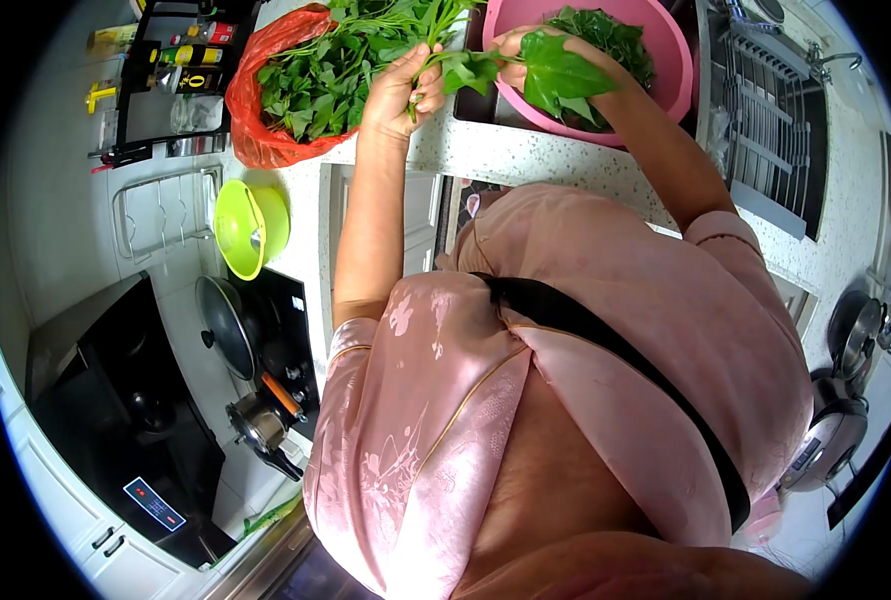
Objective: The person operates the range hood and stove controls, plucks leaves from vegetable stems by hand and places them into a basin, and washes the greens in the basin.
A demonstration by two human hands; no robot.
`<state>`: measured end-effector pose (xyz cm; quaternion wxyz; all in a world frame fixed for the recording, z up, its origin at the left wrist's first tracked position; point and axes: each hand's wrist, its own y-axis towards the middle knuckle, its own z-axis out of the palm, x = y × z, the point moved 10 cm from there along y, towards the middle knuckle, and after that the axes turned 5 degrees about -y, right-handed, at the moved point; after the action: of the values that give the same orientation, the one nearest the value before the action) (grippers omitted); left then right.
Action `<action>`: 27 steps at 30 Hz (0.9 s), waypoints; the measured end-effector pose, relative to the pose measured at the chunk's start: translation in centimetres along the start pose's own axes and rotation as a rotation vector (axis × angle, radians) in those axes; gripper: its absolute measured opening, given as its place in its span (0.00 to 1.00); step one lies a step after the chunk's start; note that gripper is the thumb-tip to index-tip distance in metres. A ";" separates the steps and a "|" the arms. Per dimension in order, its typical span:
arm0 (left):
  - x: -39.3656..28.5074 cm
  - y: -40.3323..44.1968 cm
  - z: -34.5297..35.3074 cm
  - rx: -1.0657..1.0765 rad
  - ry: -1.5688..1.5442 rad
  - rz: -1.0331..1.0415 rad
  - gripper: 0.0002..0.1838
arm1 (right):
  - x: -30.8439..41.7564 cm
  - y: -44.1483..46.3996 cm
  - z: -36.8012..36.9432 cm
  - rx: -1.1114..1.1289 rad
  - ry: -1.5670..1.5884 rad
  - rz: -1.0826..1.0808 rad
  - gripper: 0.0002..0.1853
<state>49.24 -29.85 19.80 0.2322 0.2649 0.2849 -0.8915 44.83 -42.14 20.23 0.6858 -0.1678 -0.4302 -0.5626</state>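
Green leaves (pixel 564 75) topped a white, dark-speckled worktop (pixel 546 160); the bag (pixel 249 112) at eleven o'clock was red, the basin (pixel 678 62) at one, pink.

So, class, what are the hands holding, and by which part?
The left hand grips leafy greens by the stems; the right hand is partly hidden by a leaf, its exact hold unclear.

A broad leaf (pixel 564 78) partly hides the right hand (pixel 514 48).

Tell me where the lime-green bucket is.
In the head view, the lime-green bucket stands on the person's left, between the red bag and the lidded pan.
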 end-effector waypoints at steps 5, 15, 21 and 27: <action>0.8 0.2 0.2 0.049 -0.276 0.012 0.08 | -2.3 0.4 -1.3 -0.027 -0.027 0.247 0.11; 2.7 0.2 2.5 0.034 -0.686 0.076 0.08 | 0.1 1.9 -4.6 -0.538 -0.234 -0.011 0.08; 1.3 -0.9 0.9 -0.006 -0.487 0.202 0.05 | 3.9 0.6 -4.9 -0.587 -0.230 -0.118 0.07; 1.7 -0.7 -0.5 -0.025 -0.423 0.218 0.08 | 8.4 -0.2 4.9 -0.330 -0.850 -0.161 0.06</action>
<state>47.71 -29.46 18.74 0.3849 0.0987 0.2105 -0.8932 42.69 -43.91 29.54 0.3667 -0.4566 -0.5894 -0.5564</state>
